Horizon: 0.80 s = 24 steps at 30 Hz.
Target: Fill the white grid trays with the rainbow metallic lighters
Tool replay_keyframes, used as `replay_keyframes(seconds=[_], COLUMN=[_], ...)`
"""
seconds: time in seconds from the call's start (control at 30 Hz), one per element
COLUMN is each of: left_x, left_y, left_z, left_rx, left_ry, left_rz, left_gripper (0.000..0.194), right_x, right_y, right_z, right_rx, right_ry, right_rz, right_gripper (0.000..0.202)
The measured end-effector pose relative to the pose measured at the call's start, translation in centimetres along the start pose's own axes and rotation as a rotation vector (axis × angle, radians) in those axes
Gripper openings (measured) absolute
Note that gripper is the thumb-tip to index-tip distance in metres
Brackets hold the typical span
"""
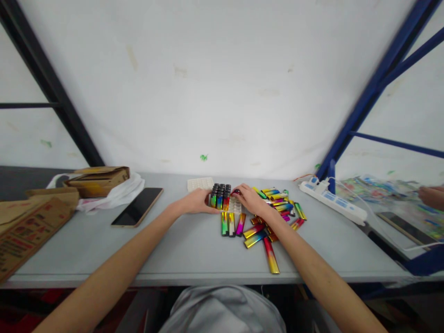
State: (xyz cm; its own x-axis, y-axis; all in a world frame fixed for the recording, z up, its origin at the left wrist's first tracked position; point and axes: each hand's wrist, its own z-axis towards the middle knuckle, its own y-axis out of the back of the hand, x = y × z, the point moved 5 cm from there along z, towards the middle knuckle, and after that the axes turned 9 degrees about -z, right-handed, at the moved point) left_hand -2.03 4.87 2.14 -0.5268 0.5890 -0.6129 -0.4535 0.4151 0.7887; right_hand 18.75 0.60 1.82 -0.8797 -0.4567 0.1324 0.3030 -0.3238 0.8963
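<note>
Rows of shiny multicoloured lighters (217, 200) with black tops stand upright in a pale tray (236, 206) with small cells. My left hand (199, 201) is closed round the left side of these rows, its thumb along the front. Over the tray's right part, my right hand (250, 199) pinches a lighter (237, 191), of which mostly the dark end shows. Just in front of the tray lie three lighters side by side, one of them green (225, 224). A loose heap of lighters (255, 233) spreads under and around my right forearm.
A second pale tray (200, 184) lies behind my left hand. To the left are a phone (138, 207), a white plastic bag (111, 196) and cardboard boxes (38, 222). On the right lies a power strip (333, 202) with cables; beyond it another person's hand (432, 196) shows.
</note>
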Motion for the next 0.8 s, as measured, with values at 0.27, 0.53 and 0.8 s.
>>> replay_keyframes(seconds=[0.27, 0.53, 0.8], left_x=[-0.1, 0.6, 0.6], left_y=[0.0, -0.1, -0.2], left_z=[0.0, 0.2, 0.2], left_rx=[0.002, 0.001, -0.010], left_ry=[-0.024, 0.001, -0.049], left_rz=[0.006, 0.049, 0.007], left_gripper=[0.066, 0.066, 0.066], right_x=[-0.3, -0.3, -5.2], right_y=[0.8, -1.0, 1.8], right_z=[-0.4, 0.9, -1.0], right_rx=[0.075, 0.083, -0.131], right_ry=[-0.079, -0.052, -0.050], right_rz=[-0.026, -0.089, -0.057], right_gripper=[0.026, 0.022, 0.034])
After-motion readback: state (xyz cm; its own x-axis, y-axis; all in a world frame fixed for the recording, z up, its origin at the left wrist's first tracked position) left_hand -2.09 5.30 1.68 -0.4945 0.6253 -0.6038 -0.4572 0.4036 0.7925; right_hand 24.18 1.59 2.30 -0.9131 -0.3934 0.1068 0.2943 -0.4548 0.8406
